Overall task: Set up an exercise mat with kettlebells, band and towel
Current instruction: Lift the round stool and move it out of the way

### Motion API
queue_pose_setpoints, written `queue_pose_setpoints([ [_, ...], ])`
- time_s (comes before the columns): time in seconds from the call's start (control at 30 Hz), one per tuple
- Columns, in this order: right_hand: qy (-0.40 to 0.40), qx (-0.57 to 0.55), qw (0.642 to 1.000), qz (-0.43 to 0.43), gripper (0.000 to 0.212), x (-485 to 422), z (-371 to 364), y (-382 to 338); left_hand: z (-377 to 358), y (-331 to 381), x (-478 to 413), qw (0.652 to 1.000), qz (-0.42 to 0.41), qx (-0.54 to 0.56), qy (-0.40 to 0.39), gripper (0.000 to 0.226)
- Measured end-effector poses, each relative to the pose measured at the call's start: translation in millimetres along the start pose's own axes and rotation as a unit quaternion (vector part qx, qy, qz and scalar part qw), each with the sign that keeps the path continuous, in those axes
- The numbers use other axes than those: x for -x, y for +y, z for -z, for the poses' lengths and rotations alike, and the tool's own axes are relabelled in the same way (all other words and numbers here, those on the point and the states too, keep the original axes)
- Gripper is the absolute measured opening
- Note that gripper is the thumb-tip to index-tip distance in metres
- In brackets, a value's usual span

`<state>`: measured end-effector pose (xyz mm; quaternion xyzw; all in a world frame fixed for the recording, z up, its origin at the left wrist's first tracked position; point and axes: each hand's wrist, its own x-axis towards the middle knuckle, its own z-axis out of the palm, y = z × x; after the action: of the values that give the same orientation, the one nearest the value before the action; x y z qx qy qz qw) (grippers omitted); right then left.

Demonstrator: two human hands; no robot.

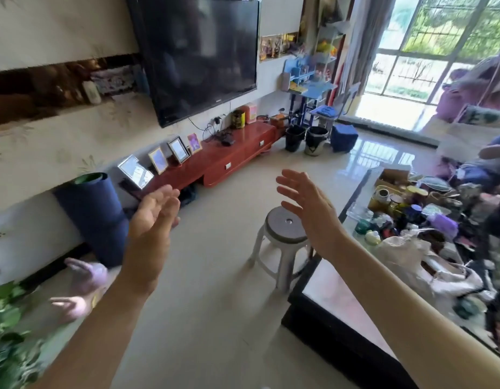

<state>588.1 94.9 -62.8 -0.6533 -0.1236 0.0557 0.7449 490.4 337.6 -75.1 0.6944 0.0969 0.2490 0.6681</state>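
**A:** ok so what were the hands doing at that point? grabbing anything?

**B:** nope, both empty. left hand (pixel 154 217) and right hand (pixel 307 209) were up in front, fingers straight and spread, palms roughly facing each other, nothing between them.

**A:** and the mat?

**B:** rolled up, dark blue mat (pixel 94 217), standing on end against the wall (pixel 46 153), about 9 o'clock from the left hand and just beside it. couldn't tell if the fingers touched it. long axis ran near vertical, top tipped a bit toward 11. left hand was clearly the nearer one. the right sat over toward 3, above a grey stool (pixel 285 223), with the glass coffee table (pixel 341 299) further out at 4. my guess, the reach needed to swing left and take the roll side-on. some blurry pink shapes (pixel 86 276) at 7, too smeared to call kettlebells.
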Motion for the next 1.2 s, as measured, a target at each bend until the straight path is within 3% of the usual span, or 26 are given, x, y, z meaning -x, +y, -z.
queue_pose_setpoints([
  [0.13,0.014,0.008,1.0,0.009,0.047,-72,5,28,-31,-32,-80,0.999,0.015,0.007,-0.043,0.061],
  [0.3,0.063,-0.001,0.997,0.039,0.088,-183,33,53,-76,-68,-197,0.996,0.004,-0.019,-0.09,0.079],
  [0.53,0.128,-0.012,0.991,0.037,0.094,-311,82,64,-144,-95,-345,0.992,0.025,-0.014,-0.122,0.079],
  [0.7,0.187,0.0,0.982,0.013,0.106,-376,111,85,-201,-133,-415,0.982,0.062,0.001,-0.176,0.063],
  [0.87,0.248,0.0,0.968,-0.042,0.076,-442,134,130,-258,-197,-488,0.968,0.095,0.001,-0.233,0.064],
  [0.97,0.289,0.019,0.956,-0.056,0.087,-485,148,166,-294,-247,-537,0.953,0.128,0.003,-0.276,0.065],
  [1.03,0.306,0.025,0.949,-0.064,0.092,-501,154,187,-313,-273,-555,0.944,0.153,0.005,-0.293,0.054],
  [1.2,0.34,0.038,0.933,-0.115,0.085,-537,181,253,-364,-346,-581,0.92,0.23,-0.013,-0.316,0.051],
])
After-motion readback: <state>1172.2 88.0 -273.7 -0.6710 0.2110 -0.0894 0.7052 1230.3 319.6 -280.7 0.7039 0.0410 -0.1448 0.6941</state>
